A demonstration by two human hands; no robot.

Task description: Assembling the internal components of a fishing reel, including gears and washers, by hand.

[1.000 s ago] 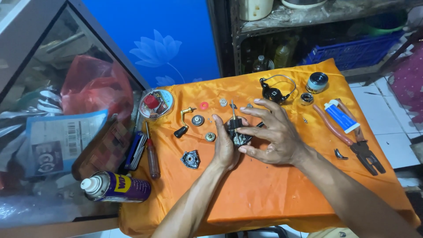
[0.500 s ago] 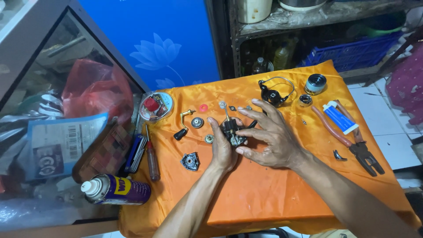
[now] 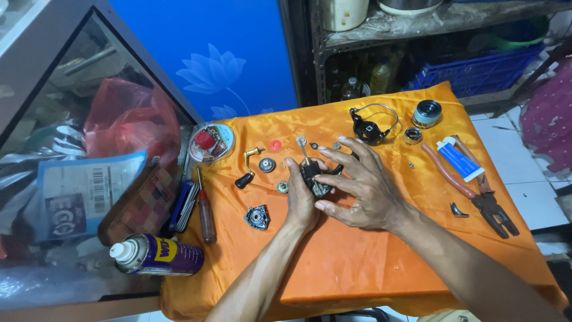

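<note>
My left hand (image 3: 301, 200) holds a small black mechanical body (image 3: 312, 176) over the orange cloth (image 3: 357, 262), thumb up along its left side. A thin metal shaft (image 3: 303, 150) sticks up from that body. My right hand (image 3: 356, 186) touches the same part from the right, fingers spread and tips on it. Small loose parts lie just left of my hands: a round metal gear (image 3: 266, 165), a small brass piece (image 3: 282, 187), a brass crank with a black knob (image 3: 247, 168), a dark cover plate (image 3: 257, 217) and a red washer (image 3: 274, 145).
A black rotor with wire bail (image 3: 369, 127), a spool (image 3: 426, 112), a ring (image 3: 412, 136), a blue-white tube (image 3: 457, 160) and orange-handled pliers (image 3: 476, 194) lie at right. Left: a screwdriver (image 3: 206, 214), a round lidded tin (image 3: 211, 143), a spray can (image 3: 156, 255), a red bag (image 3: 131, 122).
Both hands stayed on the black body, with only small shifts of the right fingers around it. The laid-out parts have not moved.
</note>
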